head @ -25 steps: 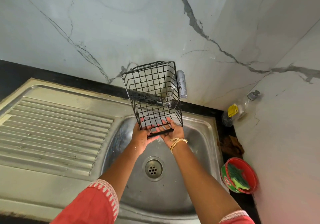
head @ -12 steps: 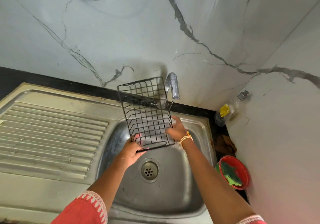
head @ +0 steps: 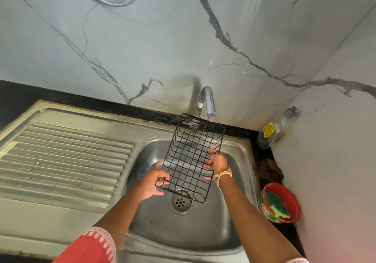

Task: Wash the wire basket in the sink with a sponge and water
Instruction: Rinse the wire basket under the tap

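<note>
Grey-veined white marble walls (head: pixel 162 39) meet in a corner above a black countertop (head: pixel 18 94), softly daylit.

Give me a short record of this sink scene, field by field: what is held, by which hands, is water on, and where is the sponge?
held: basket, black wire, tilted over the sink
left hand: grips the basket's near left corner
right hand: grips the basket's right edge
tap: thin stream falling onto the basket
sponge: green, in the red tub right of the sink, untouched
drain: open, below the basket
</note>
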Motion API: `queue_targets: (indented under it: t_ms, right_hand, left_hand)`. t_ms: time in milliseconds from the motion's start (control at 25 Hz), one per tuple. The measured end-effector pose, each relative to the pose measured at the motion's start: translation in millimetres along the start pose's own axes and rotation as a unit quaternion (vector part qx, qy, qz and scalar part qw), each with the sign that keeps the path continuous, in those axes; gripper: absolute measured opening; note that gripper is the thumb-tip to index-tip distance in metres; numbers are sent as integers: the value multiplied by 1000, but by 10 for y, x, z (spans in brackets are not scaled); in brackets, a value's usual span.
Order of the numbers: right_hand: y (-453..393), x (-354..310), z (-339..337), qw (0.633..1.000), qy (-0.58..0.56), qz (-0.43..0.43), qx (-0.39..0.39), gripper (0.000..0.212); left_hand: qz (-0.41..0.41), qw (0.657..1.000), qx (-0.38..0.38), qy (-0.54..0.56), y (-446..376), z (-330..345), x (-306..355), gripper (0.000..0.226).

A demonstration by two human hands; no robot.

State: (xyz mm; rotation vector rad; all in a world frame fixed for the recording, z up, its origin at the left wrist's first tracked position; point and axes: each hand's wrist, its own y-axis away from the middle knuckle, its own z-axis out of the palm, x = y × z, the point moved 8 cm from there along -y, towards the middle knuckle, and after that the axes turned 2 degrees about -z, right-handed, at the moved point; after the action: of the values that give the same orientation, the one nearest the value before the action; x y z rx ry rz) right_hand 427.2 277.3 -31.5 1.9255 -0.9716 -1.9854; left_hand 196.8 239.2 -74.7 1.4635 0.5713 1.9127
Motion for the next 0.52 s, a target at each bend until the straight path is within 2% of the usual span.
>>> queue_targets:
  t_ms: [120, 200, 280, 320, 400, 440, 480, 520]
  right_hand:
    - [53, 86, -98, 998, -47, 43, -15, 59]
    - [71, 98, -126, 997, -49, 54, -25, 63]
    - [80, 85, -127, 997, 3, 61, -53, 66]
    - [75, 95, -132, 994, 46, 69, -70, 63]
    - [98, 63, -130, 983, 133, 90, -93, 38]
    - [50, -11, -142, 978, 174, 87, -76, 25]
    - [-58, -144, -185, 976, 207, 56, -37, 27]
    - [-143, -339, -208, 970, 244, -1, 16, 38]
  left_hand:
    - [8, 996, -60, -64, 81, 142, 211, 58]
    - [25, 993, -66, -93, 62, 199, 305, 61]
    - [56, 993, -49, -92, -13, 192, 370, 66]
    - [63, 994, -47, -81, -52, 191, 369, 64]
    - [58, 995, -34, -71, -112, 162, 288, 57]
    - [47, 997, -21, -65, -136, 133, 226, 56]
    - [36, 998, -9, -60, -152, 112, 169, 56]
    - [26, 998, 5, -60, -156, 88, 126, 59]
